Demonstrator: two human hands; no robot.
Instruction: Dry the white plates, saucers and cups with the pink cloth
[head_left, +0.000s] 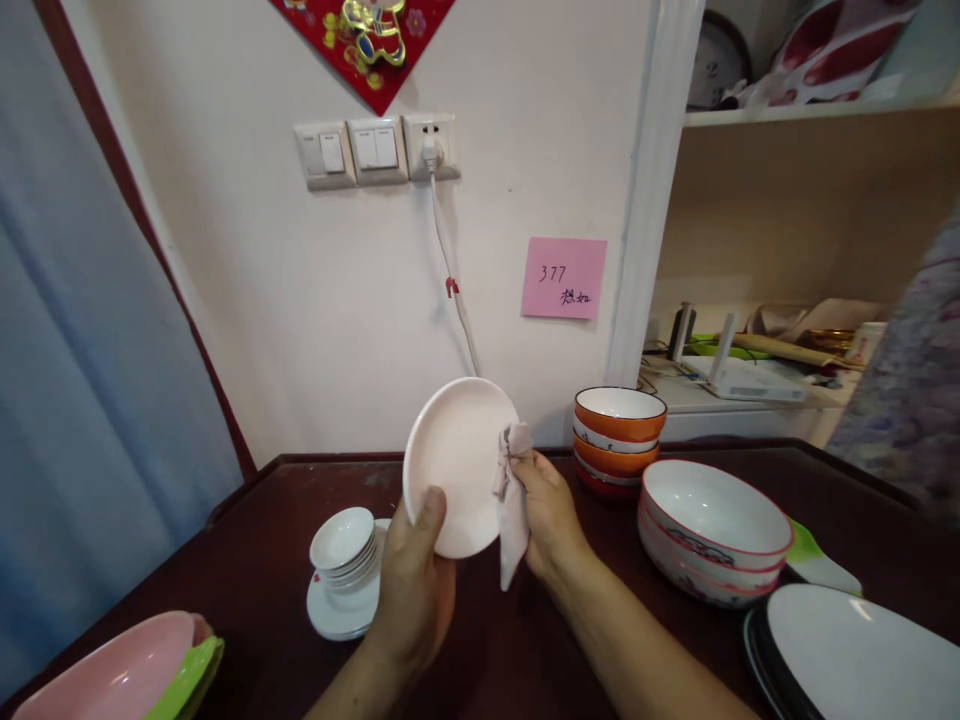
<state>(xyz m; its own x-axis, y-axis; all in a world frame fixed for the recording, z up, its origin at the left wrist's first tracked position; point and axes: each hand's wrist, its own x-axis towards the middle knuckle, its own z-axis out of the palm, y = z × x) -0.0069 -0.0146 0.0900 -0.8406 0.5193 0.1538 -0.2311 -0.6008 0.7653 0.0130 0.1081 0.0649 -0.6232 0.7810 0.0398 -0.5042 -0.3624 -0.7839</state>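
Note:
My left hand (pixel 412 585) grips the lower edge of a white plate (pixel 454 455), holding it tilted up above the dark table (pixel 255 580), thumb on its face. My right hand (pixel 551 515) is closed on a beige cloth (pixel 511 500) pressed against the plate's right rim; the cloth hangs down below the fingers. Just left of my left hand stands a stack of small white dishes (pixel 343 545) on a saucer.
Stacked orange bowls (pixel 619 435) stand behind my right hand. Large patterned bowls (pixel 712 530) and a black-rimmed white plate (pixel 847 650) lie at the right. Pink and green plates (pixel 127 675) sit bottom left. A cable hangs from the wall socket (pixel 431 150). A person's patterned sleeve (pixel 907 400) shows at far right.

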